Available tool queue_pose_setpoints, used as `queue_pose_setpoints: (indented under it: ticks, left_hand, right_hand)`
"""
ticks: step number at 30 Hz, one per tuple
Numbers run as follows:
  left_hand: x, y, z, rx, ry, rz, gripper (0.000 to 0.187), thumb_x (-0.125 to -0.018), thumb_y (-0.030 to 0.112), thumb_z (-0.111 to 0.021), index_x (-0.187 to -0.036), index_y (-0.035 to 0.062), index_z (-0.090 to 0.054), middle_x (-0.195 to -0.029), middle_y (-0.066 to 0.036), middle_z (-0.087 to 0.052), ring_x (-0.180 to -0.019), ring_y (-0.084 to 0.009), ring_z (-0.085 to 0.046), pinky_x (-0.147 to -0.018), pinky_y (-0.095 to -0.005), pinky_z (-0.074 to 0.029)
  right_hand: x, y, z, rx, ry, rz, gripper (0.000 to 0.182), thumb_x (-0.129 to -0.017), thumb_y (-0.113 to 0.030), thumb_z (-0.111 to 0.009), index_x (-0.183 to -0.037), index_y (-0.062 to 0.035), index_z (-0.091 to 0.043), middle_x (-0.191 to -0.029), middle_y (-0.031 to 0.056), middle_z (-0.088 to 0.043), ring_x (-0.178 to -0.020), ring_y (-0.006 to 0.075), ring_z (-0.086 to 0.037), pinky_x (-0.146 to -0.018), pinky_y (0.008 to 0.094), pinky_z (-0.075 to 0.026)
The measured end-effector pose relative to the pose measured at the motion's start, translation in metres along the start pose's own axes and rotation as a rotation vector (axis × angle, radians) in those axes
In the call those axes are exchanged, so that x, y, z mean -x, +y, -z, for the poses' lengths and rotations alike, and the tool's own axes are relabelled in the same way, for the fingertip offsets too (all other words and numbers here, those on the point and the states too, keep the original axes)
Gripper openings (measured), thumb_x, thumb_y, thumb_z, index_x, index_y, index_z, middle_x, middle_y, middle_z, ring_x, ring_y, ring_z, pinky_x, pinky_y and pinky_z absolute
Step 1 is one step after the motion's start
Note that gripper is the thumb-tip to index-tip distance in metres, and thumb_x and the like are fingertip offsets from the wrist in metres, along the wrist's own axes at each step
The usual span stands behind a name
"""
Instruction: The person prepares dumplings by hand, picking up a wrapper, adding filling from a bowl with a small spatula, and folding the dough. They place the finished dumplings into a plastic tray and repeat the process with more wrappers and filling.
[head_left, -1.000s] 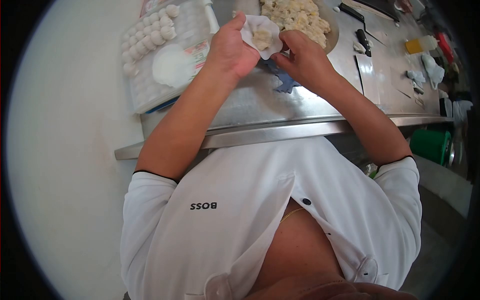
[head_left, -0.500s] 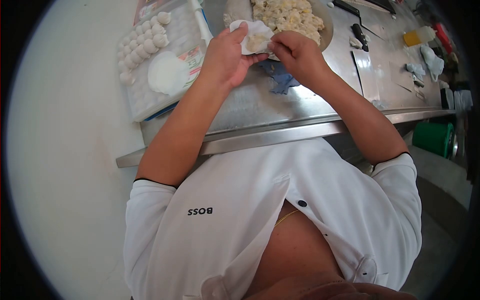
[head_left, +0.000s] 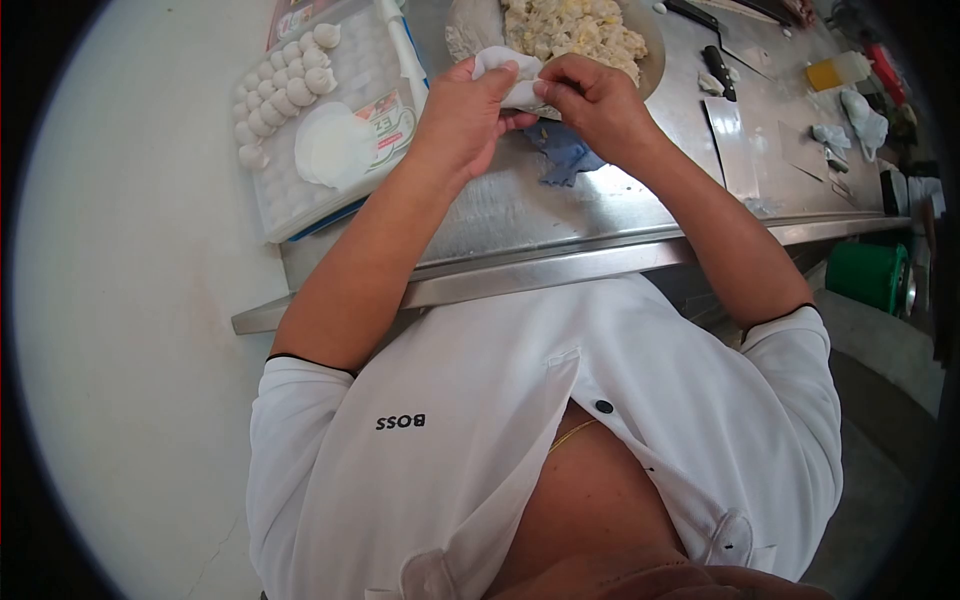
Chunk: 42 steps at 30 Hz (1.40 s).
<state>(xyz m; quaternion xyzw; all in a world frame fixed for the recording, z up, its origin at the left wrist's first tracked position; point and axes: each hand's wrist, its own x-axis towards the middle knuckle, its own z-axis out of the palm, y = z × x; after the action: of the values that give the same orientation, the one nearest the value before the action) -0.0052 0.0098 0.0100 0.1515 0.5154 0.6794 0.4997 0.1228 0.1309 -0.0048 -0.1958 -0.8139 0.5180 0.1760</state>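
Between my two hands is a thin white dumpling wrapper [head_left: 522, 94], partly folded over. My left hand [head_left: 465, 118] cradles it from the left, thumb pressed on top and fingers beneath. The fingertips of my right hand [head_left: 598, 105] pinch its right edge. Just behind the hands stands a metal bowl [head_left: 655, 55] with a pale, chunky filling [head_left: 575, 38]. On the left, a stack of round white wrappers [head_left: 335, 145] lies on a plastic tray [head_left: 275, 210]. Several finished dumplings [head_left: 295, 88] sit in rows on that tray.
A crumpled blue cloth [head_left: 568, 155] lies below my hands on the steel table [head_left: 480, 225]. To the right are a cleaver [head_left: 732, 145], a black-handled knife [head_left: 690, 14] and a bottle of yellow liquid [head_left: 838, 72]. A green bucket [head_left: 866, 277] stands beyond the table's front edge.
The wrapper lay more open, with filling showing on it; now it is folded over and the filling is covered. My left thumb has moved right, onto the wrapper.
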Motion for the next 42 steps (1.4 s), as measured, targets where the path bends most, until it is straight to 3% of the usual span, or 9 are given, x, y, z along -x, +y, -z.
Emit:
queue_pose_setpoints:
  ticks: [3,9,15,20,27,29,33,38,42]
  left_hand:
    - [-0.004,-0.003,0.005,0.023,-0.045,-0.017,0.029,-0.096,0.014,-0.056,-0.122,0.002,-0.05,-0.112,-0.01,-0.062,-0.097,-0.0224,-0.063,-0.078,-0.0394,-0.054]
    - [-0.002,-0.002,0.003,-0.003,-0.04,0.011,0.03,-0.097,0.014,-0.055,-0.122,-0.0009,-0.049,-0.111,-0.013,-0.062,-0.096,-0.024,-0.064,-0.078,-0.0397,-0.055]
    - [-0.005,-0.004,0.002,-0.176,-0.001,0.035,0.031,-0.096,0.016,-0.057,-0.119,-0.0042,-0.053,-0.108,-0.015,-0.063,-0.093,-0.0269,-0.066,-0.072,-0.0361,-0.058]
    - [-0.005,-0.003,0.004,-0.144,-0.008,0.043,0.031,-0.095,0.016,-0.058,-0.118,-0.0051,-0.055,-0.106,-0.015,-0.064,-0.09,-0.0269,-0.067,-0.073,-0.035,-0.058]
    - [-0.002,-0.002,0.002,-0.182,0.044,0.017,0.031,-0.095,0.015,-0.058,-0.118,-0.0061,-0.055,-0.104,-0.015,-0.065,-0.083,-0.0252,-0.068,-0.064,-0.031,-0.058]
    - [-0.003,-0.003,0.002,-0.263,0.043,0.012,0.031,-0.094,0.015,-0.058,-0.117,-0.0064,-0.056,-0.102,-0.015,-0.066,-0.082,-0.0242,-0.069,-0.062,-0.0296,-0.058]
    - [-0.004,-0.003,0.001,-0.39,0.01,0.016,0.031,-0.094,0.015,-0.06,-0.114,-0.0073,-0.058,-0.099,-0.015,-0.067,-0.079,-0.0219,-0.069,-0.061,-0.0273,-0.057]
    - [-0.004,-0.003,0.001,-0.318,0.0,0.045,0.031,-0.094,0.016,-0.059,-0.115,-0.0071,-0.057,-0.099,-0.015,-0.067,-0.077,-0.022,-0.069,-0.061,-0.0272,-0.057]
    - [-0.003,-0.003,0.0,-0.231,0.039,0.045,0.03,-0.095,0.016,-0.059,-0.114,-0.0068,-0.057,-0.097,-0.016,-0.067,-0.078,-0.0225,-0.069,-0.061,-0.0276,-0.057]
  right_hand:
    - [-0.001,-0.001,-0.001,-0.069,0.106,-0.01,0.018,-0.089,-0.017,-0.065,-0.093,0.0007,-0.066,-0.074,0.005,-0.062,-0.069,0.0105,-0.055,-0.062,0.027,-0.046]
    - [-0.001,-0.004,0.005,-0.096,0.001,-0.133,0.018,-0.089,-0.016,-0.065,-0.096,0.0006,-0.067,-0.08,0.0069,-0.064,-0.07,0.0124,-0.058,-0.063,0.0278,-0.047]
    - [-0.004,0.015,0.001,0.06,-0.011,0.136,0.018,-0.09,-0.016,-0.064,-0.097,-0.0003,-0.066,-0.08,0.0083,-0.063,-0.07,0.0138,-0.059,-0.064,0.0296,-0.047]
    - [-0.002,0.0,0.0,-0.133,0.032,-0.089,0.018,-0.089,-0.017,-0.063,-0.095,-0.0002,-0.066,-0.079,0.0081,-0.063,-0.069,0.0133,-0.057,-0.065,0.0305,-0.048]
    - [-0.001,0.001,0.004,0.007,-0.031,-0.086,0.019,-0.089,-0.018,-0.062,-0.094,-0.0004,-0.066,-0.076,0.0081,-0.062,-0.069,0.0137,-0.058,-0.065,0.0303,-0.047]
    - [-0.001,0.009,0.002,0.07,-0.052,0.036,0.019,-0.089,-0.019,-0.062,-0.094,-0.0004,-0.066,-0.076,0.0084,-0.063,-0.069,0.0142,-0.059,-0.065,0.0307,-0.047]
    - [0.001,0.006,0.0,0.102,-0.021,0.061,0.02,-0.09,-0.019,-0.062,-0.097,-0.0006,-0.066,-0.078,0.0093,-0.064,-0.068,0.0149,-0.059,-0.065,0.0312,-0.048]
    - [0.003,-0.005,0.003,-0.01,-0.022,-0.113,0.021,-0.089,-0.018,-0.061,-0.1,-0.0013,-0.067,-0.077,0.0103,-0.064,-0.069,0.0153,-0.06,-0.065,0.0315,-0.049]
    - [0.001,-0.001,0.007,0.052,-0.024,-0.114,0.02,-0.089,-0.017,-0.061,-0.098,-0.0012,-0.067,-0.076,0.0106,-0.065,-0.07,0.0169,-0.061,-0.066,0.0319,-0.049]
